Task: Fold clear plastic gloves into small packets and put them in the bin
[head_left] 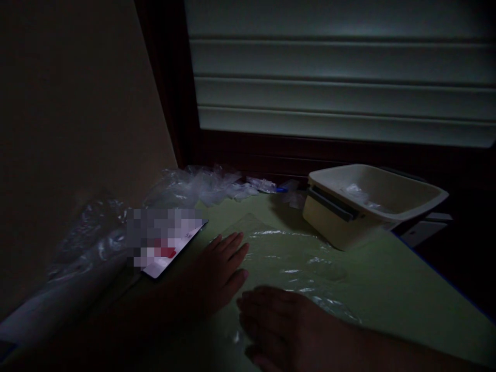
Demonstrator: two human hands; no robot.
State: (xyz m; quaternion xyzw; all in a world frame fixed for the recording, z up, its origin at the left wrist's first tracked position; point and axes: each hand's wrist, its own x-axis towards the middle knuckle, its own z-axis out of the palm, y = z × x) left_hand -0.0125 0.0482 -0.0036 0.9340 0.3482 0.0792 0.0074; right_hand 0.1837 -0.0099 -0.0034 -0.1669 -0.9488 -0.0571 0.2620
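Note:
A clear plastic bag [279, 248] lies spread on the pale green tabletop, its creases catching a little light. My left hand [222, 271] rests flat at the bag's left side, palm down with fingers stretched out. Closer to me, my right hand [282, 323] lies over the near part of the plastic, fingers extended and side by side. Neither hand shows anything held. Left of my left hand lies a phone [158, 266] with a lit screen, mostly blurred out.
A cream plastic bin [329, 222] with dark handles stands at the right, some clear plastic inside. Crumpled clear plastic [194, 183] is heaped along the back and left wall. Behind the table are white shutter slats [341, 93] in a dark frame. The light is dim.

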